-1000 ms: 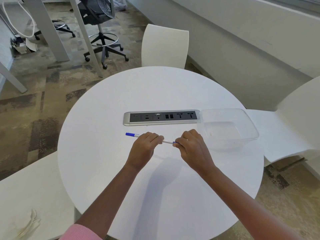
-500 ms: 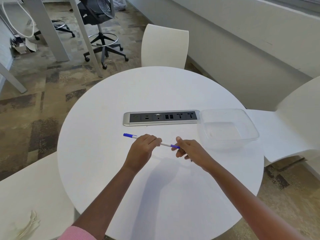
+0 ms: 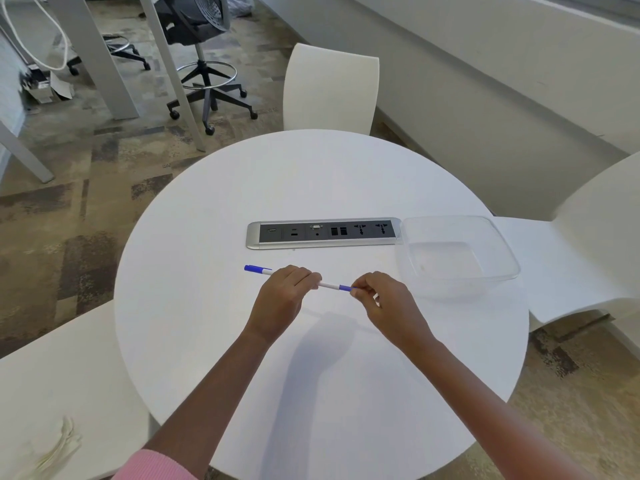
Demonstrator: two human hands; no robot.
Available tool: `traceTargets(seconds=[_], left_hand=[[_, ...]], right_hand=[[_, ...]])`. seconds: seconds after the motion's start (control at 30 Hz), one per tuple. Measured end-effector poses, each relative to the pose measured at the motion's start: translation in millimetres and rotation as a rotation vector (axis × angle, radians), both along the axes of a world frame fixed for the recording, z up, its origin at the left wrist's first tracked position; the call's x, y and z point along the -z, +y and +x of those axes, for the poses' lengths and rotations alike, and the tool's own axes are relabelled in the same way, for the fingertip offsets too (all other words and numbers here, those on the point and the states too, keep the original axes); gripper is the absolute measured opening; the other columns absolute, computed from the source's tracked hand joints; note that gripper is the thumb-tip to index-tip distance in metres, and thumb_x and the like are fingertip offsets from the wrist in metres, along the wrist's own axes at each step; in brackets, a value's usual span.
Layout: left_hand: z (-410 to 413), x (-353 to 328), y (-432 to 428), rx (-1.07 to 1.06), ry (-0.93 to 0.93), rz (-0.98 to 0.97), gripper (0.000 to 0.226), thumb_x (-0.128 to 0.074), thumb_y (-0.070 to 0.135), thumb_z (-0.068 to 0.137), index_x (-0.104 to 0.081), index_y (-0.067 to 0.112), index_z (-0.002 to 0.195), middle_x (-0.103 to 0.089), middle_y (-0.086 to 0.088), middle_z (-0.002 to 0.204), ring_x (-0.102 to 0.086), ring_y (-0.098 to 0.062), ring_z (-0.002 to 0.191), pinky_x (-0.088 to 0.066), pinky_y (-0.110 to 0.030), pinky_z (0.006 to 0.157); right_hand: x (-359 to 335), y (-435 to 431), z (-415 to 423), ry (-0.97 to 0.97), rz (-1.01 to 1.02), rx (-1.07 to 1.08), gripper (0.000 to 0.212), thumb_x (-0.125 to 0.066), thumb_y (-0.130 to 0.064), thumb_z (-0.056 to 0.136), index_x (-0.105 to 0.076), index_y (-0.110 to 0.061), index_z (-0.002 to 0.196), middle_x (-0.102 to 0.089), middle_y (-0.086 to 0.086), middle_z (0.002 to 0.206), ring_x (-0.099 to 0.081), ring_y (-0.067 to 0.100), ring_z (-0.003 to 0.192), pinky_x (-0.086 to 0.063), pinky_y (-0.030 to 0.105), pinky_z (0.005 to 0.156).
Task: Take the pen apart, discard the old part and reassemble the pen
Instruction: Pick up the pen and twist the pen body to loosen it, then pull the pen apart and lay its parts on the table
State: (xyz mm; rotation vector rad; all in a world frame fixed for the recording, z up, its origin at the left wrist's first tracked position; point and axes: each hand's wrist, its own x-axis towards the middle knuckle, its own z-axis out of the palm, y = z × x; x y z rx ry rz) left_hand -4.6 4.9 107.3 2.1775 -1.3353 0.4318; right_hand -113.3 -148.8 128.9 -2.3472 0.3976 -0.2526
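Since half a second ago the right hand (image 3: 384,303) has closed back in: its fingertips now pinch the blue end of the pen (image 3: 329,285). The left hand (image 3: 284,296) stays wrapped around the white barrel, holding the pen level just above the worktop (image 3: 311,174). Pen still appears whole; no part separated. The clear container (image 3: 502,251) holds nothing. Judgement: disassembly only starting; discard and reassembly remain.
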Motion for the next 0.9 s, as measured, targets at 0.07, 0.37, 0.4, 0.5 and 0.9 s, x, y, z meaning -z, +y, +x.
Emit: traceTargets(seconds=[0.07,0.37,0.4,0.5,0.9], left_hand=[[1,0,0,-0.001,-0.001,0.000,0.025,-0.075,-0.019,0.059,-0.071,0.000,0.074,-0.069,-0.008,0.065,-0.062,-0.025,0.055,-0.051,-0.027,0.048],[6,7,5,-0.023,0.013,0.025,0.025,-0.076,-0.018,0.060,-0.071,0.000,0.075,-0.069,-0.008,0.065,-0.062,-0.026,0.056,-0.051,-0.026,0.050],[7,8,5,-0.028,0.016,0.027,0.025,-0.075,-0.019,0.060,-0.071,0.001,0.075,-0.068,-0.008,0.065,-0.062,-0.025,0.055,-0.050,-0.027,0.050],[9,11,6,-0.037,0.026,0.032,0.024,-0.074,-0.020,0.062,-0.070,0.000,0.075,-0.068,-0.008,0.064,-0.061,-0.026,0.055,-0.050,-0.028,0.049],[10,23,5,-0.041,0.051,0.031,0.017,-0.061,-0.012,0.069,-0.070,0.002,0.073,-0.067,-0.006,0.064,-0.062,-0.025,0.056,-0.051,-0.027,0.049]], right_hand=[[0,-1,1,0.035,0.049,0.018,0.014,-0.050,-0.011,0.089,-0.062,-0.008,0.083,-0.064,0.010,0.081,-0.054,0.024,0.075,-0.040,0.031,0.067],[5,-17,1,0.142,0.293,0.118,0.030,-0.043,-0.012,0.093,-0.057,-0.019,0.067,-0.062,-0.001,0.068,-0.056,0.017,0.068,-0.043,0.025,0.061],[8,-20,1,0.143,0.316,0.134,0.030,-0.044,-0.012,0.093,-0.058,-0.018,0.067,-0.061,-0.001,0.067,-0.055,0.015,0.066,-0.042,0.022,0.060],[21,-28,3,0.141,0.380,0.218,0.029,-0.046,-0.013,0.092,-0.060,-0.015,0.067,-0.062,0.004,0.069,-0.053,0.015,0.063,-0.040,0.021,0.059],[97,-30,6,0.304,-0.235,0.366,0.019,-0.051,-0.020,0.088,-0.060,-0.004,0.089,-0.066,0.013,0.091,-0.054,0.032,0.090,-0.042,0.040,0.076]])
